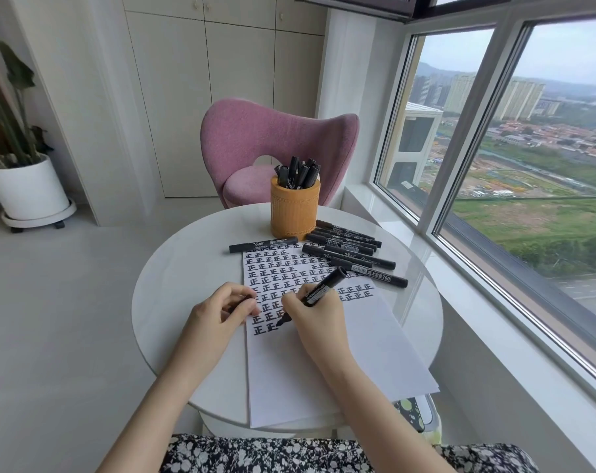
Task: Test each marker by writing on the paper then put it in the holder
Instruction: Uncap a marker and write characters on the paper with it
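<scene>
My right hand (pixel 315 315) grips a black marker (pixel 323 288) with its tip down on the white paper (pixel 323 370), beside rows of black written characters. My left hand (pixel 226 310) rests on the paper's left edge with curled fingers pinching a small dark thing, probably the marker's cap. A tan round holder (pixel 294 213) stands at the far side of the table with several black markers sticking out of it. Several loose black markers (pixel 349 249) lie to the right of the holder. One more marker (pixel 263 245) lies across the paper's top left corner.
The round white table (pixel 173 302) stands beside a large window (pixel 528 165) on the right. A pink chair (pixel 272 145) faces me behind the table. A potted plant in a white pot (pixel 27 189) stands on the floor at far left.
</scene>
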Demonstrator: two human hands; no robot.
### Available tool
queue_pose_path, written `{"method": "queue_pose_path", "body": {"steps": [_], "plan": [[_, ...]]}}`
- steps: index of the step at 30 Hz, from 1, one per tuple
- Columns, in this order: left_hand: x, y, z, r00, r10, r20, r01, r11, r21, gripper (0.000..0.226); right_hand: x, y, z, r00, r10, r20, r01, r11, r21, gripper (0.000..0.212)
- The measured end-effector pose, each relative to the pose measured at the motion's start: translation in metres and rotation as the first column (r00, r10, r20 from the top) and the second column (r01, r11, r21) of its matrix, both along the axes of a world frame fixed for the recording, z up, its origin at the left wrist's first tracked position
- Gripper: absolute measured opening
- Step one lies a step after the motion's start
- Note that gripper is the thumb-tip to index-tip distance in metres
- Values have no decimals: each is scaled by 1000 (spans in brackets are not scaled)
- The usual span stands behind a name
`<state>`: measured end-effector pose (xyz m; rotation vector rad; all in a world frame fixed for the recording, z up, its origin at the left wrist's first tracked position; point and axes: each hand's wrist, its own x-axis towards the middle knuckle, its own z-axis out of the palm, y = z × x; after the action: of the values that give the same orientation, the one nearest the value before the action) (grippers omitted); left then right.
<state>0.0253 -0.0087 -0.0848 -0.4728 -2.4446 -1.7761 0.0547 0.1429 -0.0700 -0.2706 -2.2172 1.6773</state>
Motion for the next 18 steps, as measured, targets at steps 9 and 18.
{"method": "queue_pose_path", "body": {"steps": [9,18], "plan": [[0,-4,9,999,-38,4,37,987,156,12,4,11,15,994,51,-94,-77,952,-298,47],[7,2,24,997,-57,53,42,966,255,28,7,11,35,996,8,-93,-50,886,-461,50]]}}
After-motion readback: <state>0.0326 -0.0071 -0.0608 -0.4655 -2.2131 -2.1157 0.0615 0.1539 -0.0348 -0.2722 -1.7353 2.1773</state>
